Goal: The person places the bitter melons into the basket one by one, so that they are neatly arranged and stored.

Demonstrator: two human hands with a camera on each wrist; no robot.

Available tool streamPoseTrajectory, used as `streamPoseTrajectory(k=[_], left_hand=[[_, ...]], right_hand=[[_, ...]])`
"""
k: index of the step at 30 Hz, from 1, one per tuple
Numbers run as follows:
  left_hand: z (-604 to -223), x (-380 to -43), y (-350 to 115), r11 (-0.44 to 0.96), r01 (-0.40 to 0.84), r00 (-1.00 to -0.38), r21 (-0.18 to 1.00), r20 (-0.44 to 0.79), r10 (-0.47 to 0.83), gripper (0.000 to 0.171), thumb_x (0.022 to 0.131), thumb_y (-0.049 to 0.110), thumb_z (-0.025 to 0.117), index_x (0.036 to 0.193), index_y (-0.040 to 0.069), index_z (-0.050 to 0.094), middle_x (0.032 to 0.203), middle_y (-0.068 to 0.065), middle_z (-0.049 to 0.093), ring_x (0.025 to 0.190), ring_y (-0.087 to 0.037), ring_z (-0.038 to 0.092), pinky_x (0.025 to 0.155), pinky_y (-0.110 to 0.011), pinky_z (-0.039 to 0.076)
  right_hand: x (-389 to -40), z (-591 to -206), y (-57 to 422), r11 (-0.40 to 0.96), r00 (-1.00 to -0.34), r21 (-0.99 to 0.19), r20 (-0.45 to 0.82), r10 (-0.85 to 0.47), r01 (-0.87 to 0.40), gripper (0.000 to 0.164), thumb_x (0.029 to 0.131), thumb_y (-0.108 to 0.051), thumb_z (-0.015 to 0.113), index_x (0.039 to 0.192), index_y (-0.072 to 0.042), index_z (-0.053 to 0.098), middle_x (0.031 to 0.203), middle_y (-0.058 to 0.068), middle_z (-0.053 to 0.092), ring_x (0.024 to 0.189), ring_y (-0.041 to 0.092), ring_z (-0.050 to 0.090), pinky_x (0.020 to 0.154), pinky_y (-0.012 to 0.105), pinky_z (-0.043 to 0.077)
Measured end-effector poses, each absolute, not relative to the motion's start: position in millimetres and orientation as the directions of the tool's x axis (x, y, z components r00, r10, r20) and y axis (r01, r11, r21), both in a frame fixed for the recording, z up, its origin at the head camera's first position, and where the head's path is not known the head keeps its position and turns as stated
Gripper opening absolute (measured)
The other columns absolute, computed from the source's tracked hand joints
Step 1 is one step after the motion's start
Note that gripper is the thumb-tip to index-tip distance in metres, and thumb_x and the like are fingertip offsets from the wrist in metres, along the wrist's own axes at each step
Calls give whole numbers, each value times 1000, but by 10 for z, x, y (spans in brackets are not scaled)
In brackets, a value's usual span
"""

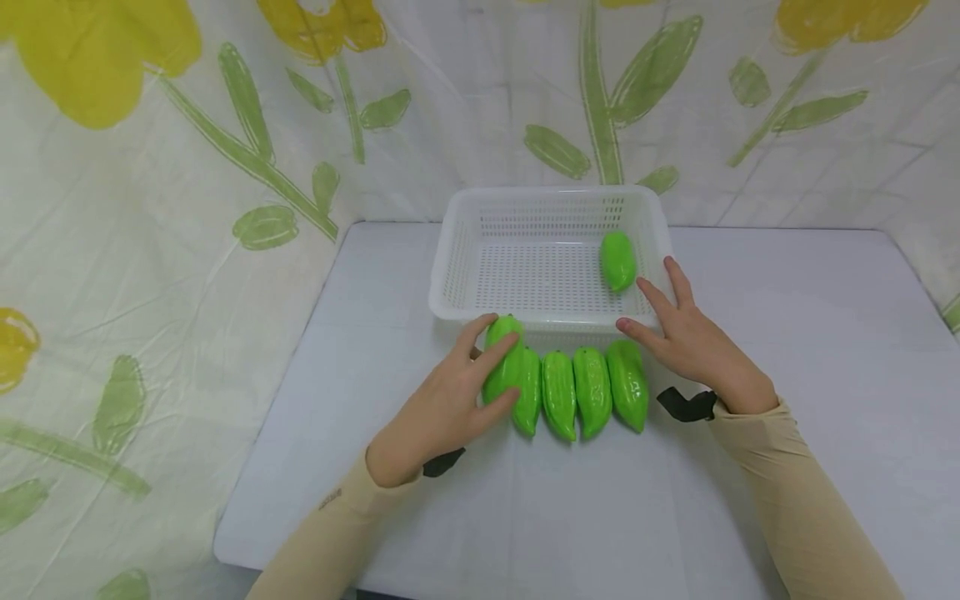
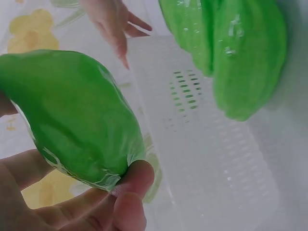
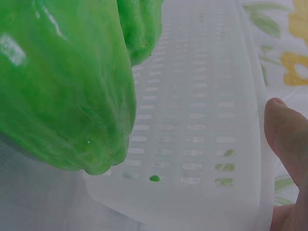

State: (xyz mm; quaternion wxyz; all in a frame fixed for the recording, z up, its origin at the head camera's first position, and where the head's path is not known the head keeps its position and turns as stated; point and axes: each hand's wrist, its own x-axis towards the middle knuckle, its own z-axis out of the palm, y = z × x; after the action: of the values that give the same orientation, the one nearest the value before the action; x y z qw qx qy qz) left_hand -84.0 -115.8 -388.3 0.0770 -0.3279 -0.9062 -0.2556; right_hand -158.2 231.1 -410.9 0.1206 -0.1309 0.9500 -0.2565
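Observation:
My left hand point(image 1: 453, 392) holds a glossy green pepper-like vegetable point(image 1: 495, 386), its fingers and thumb on either side. In the left wrist view, this vegetable point(image 2: 77, 115) is raised, and fingertips pinch its lower end. Beside it on the table, several matching green vegetables point(image 1: 558, 396) lie side by side, tapered ends towards me. My right hand point(image 1: 693, 342) has its fingers spread at the right front corner of a white plastic basket point(image 1: 442, 287). In the right wrist view, the thumb point(image 3: 286, 134) lies along the basket's rim point(image 3: 257, 120).
One green vegetable point(image 1: 618, 261) lies inside the basket at its right side. The basket stands at the back of a white table point(image 1: 810, 333). Behind and to the left hangs a white sheet point(image 1: 465, 92) printed with yellow flowers.

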Motion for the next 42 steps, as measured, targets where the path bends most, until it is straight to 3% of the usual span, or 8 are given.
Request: streamPoseTrajectory(k=[8,19,28,32,42], left_hand=[[-3662,-1005,-1094,637,632,-775,442,346,529,61,97,25,72,152,6,51,160,-19,32,102,-24,63,67,-27,56],[-3378,-1383,-1065,628,634,-772,451,416,481,61,99,26,69,152,5,50,159,-23,32,105,-32,60,76,-38,58],[-3209,-1679,-1016,657,583,-812,478,310,495,62,102,31,65,156,9,46,162,-20,28,111,-31,60,91,-42,57],[-3163,-1780,-948,677,563,-825,474,269,498,62,103,33,64,157,10,45,163,-20,27,106,-28,62,93,-42,56],[-3195,-2113,-690,738,474,-870,480,124,477,66,105,39,59,162,16,37,167,-19,23,113,-29,60,96,-44,55]], right_hand=[[-1595,-4135,2325,836,-937,-516,-164,-308,-185,91,105,-62,46,168,-7,10,170,14,-31,133,63,46,100,74,45],[-1590,-4138,2326,835,-940,-521,-163,-300,-176,91,105,-63,46,168,-7,11,170,12,-31,133,62,47,100,73,45],[-1581,-4138,2323,834,-942,-525,-163,-293,-168,91,105,-64,45,168,-7,12,170,11,-31,131,62,49,99,73,46],[-1580,-4140,2329,835,-942,-524,-165,-292,-167,92,105,-64,45,167,-6,13,170,10,-31,132,62,48,99,73,46],[-1599,-4153,2334,834,-941,-525,-166,-296,-169,92,104,-63,46,167,-6,13,170,10,-32,134,63,45,100,74,45]])
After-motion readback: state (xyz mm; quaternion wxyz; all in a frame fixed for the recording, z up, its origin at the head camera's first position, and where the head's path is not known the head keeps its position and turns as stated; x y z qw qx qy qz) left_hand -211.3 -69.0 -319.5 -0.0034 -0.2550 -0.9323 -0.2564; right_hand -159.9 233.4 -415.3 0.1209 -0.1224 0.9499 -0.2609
